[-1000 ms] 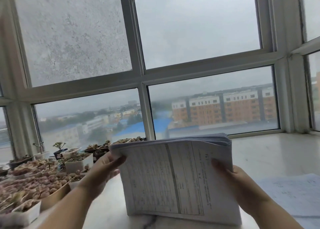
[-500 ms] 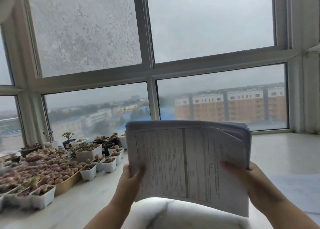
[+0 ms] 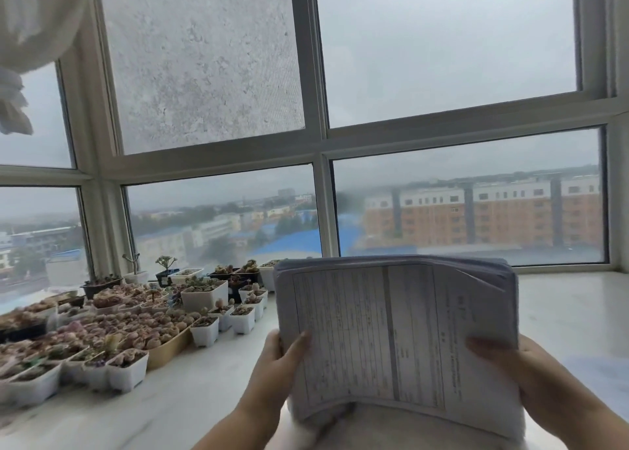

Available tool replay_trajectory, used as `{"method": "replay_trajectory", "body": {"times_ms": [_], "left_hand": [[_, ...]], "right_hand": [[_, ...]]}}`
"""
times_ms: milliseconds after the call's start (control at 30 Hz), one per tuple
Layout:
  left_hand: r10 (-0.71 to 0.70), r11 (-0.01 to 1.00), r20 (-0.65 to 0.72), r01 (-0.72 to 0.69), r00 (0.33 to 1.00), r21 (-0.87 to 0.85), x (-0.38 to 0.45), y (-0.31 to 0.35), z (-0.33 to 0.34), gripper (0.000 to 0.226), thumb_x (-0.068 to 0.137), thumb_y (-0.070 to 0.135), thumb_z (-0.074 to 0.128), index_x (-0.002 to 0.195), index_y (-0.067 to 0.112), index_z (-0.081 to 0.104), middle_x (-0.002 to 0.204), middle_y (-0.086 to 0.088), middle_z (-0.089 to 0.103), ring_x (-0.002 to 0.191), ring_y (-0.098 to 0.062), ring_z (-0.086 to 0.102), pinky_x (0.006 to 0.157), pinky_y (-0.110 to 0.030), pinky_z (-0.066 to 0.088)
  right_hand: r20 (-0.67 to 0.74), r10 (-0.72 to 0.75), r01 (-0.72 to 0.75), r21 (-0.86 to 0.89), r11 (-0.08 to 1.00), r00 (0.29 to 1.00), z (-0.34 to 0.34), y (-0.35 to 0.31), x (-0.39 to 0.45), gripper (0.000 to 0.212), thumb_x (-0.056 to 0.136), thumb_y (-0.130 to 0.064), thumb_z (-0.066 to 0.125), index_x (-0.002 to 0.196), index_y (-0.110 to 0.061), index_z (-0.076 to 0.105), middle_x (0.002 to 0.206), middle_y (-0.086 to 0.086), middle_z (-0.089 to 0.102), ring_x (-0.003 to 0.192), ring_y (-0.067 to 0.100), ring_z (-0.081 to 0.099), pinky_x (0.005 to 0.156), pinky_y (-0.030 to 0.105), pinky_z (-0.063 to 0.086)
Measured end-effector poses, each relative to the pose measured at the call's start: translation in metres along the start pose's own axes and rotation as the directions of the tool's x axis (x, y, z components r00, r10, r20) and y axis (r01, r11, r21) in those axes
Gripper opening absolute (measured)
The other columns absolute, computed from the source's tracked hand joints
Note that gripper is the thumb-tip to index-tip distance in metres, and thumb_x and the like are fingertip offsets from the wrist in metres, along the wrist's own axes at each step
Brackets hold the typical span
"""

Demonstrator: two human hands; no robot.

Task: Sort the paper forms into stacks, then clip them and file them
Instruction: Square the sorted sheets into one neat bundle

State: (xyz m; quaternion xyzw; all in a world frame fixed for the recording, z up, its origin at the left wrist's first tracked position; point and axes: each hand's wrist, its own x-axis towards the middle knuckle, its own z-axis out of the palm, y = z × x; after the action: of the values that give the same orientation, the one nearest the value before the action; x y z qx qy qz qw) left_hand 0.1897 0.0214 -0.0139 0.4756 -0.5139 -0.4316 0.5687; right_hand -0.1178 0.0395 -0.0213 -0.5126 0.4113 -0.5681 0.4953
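Note:
A thick stack of printed paper forms [image 3: 391, 334] stands nearly upright in front of me, lifted above the white sill, its printed face toward me and its bottom edge bowed. My left hand [image 3: 275, 378] grips the stack's lower left edge, thumb on the front sheet. My right hand [image 3: 531, 385] grips the lower right edge, thumb pressed on the front page. A loose sheet [image 3: 599, 374] lies flat on the sill to the right, partly behind my right hand.
Many small white pots and trays of succulents [image 3: 112, 327] crowd the left part of the white marble sill [image 3: 571, 306]. Large window panes [image 3: 442, 194] stand right behind. A white curtain [image 3: 30, 17] hangs at the top left.
The stack has been lifted off the sill and held higher. My left hand slid from the stack's upper left corner down to its lower left edge. The view has turned left.

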Motion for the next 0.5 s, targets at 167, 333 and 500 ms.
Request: {"method": "replay_trajectory", "body": {"times_ms": [167,333,500], "left_hand": [[0.153,0.974,-0.140,-0.173,0.978,-0.147,0.022,0.064,0.012,0.042,0.075,0.064,0.065,0.092,0.027,0.055,0.094,0.005,0.060,0.090,-0.006,0.055,0.091,-0.037,0.040],[0.112,0.979,-0.263,-0.152,0.958,-0.134,0.038,0.075,0.022,0.034,0.086,0.050,0.063,0.092,0.018,0.053,0.090,0.007,0.050,0.081,-0.002,0.044,0.084,-0.037,0.033],[0.090,0.983,-0.340,-0.139,0.936,-0.121,0.049,0.074,0.022,0.036,0.083,0.044,0.068,0.091,0.011,0.057,0.101,-0.009,0.061,0.097,-0.027,0.058,0.091,-0.049,0.047]], "right_hand": [[0.058,-0.033,0.033,-0.002,0.999,0.998,0.002,-0.002,-0.001,0.080,0.042,-0.037,0.082,0.113,-0.004,0.066,0.103,0.021,0.073,0.091,0.036,0.071,0.066,0.037,0.062],[0.077,-0.024,0.026,-0.023,0.999,0.997,0.005,-0.008,-0.005,0.087,0.037,-0.041,0.087,0.113,-0.006,0.067,0.104,0.018,0.073,0.091,0.033,0.072,0.068,0.038,0.060],[0.072,-0.026,0.027,-0.013,1.000,0.997,0.005,-0.010,-0.004,0.110,0.016,-0.058,0.091,0.111,-0.008,0.069,0.104,0.019,0.073,0.094,0.035,0.071,0.089,0.048,0.051]]}}
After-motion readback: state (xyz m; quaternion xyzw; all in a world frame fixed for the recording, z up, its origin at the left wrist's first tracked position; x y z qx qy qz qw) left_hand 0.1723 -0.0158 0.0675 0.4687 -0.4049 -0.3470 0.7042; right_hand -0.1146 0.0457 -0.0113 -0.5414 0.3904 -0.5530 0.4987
